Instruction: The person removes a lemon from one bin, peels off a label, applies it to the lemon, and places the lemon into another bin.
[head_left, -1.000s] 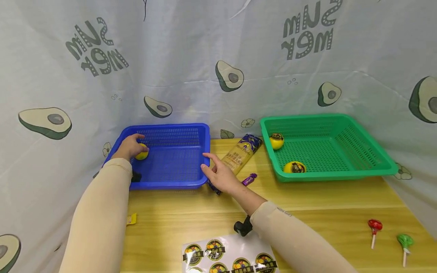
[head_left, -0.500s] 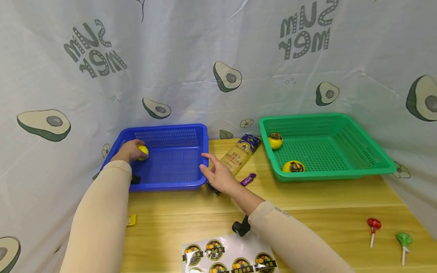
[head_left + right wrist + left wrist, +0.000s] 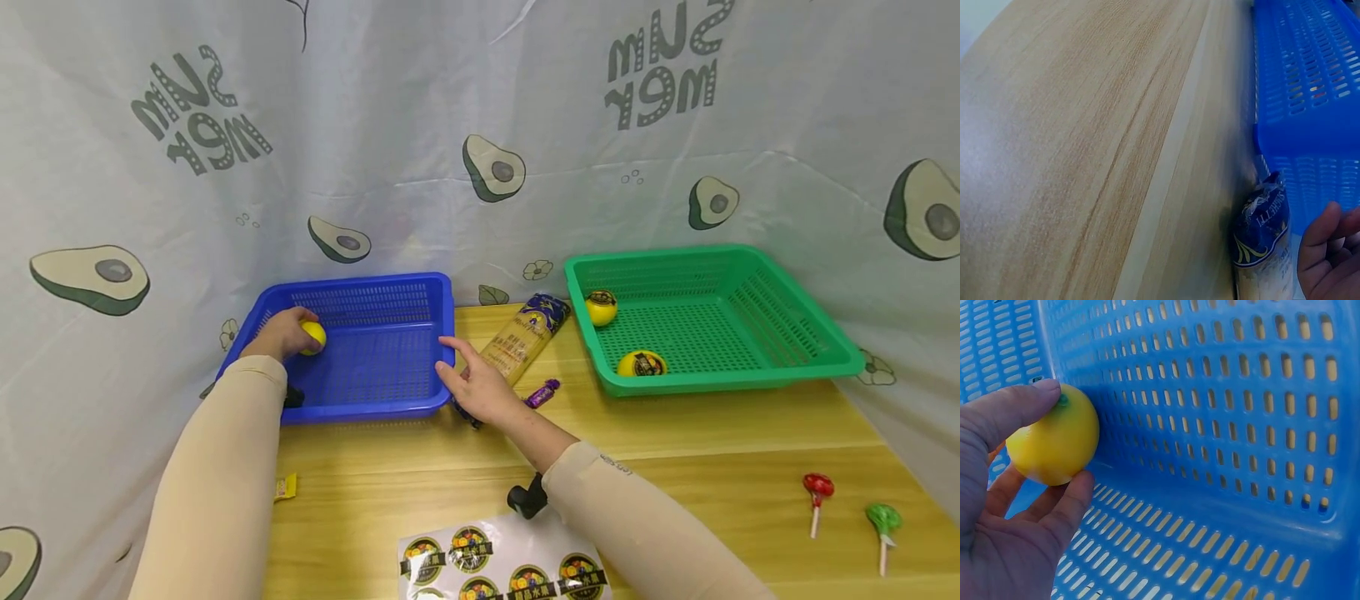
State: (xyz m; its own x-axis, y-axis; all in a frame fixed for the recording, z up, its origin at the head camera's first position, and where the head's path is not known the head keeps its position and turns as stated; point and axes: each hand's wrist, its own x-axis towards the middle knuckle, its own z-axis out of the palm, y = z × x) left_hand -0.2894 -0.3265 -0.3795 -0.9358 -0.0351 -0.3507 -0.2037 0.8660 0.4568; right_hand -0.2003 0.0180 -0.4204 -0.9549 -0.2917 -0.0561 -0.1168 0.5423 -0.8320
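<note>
My left hand reaches into the left side of the blue basket and grips a round yellow fruit. In the left wrist view, the thumb lies by the green stem end of the fruit and fingers support it from below, close to the slotted wall. My right hand is at the basket's right rim, thumb and index finger extended with their tips right at the edge. A spaghetti packet lies partly under that hand; its blue end shows in the right wrist view.
A green basket at the right holds two yellow fruits with dark stickers. A purple-wrapped candy, a yellow packet, a sticker sheet, a red lollipop and a green lollipop lie on the wooden table.
My left fingers have closed round the yellow fruit, which now shows more beyond the hand. The right hand stays at the rim. The whole head view has shifted slightly.
</note>
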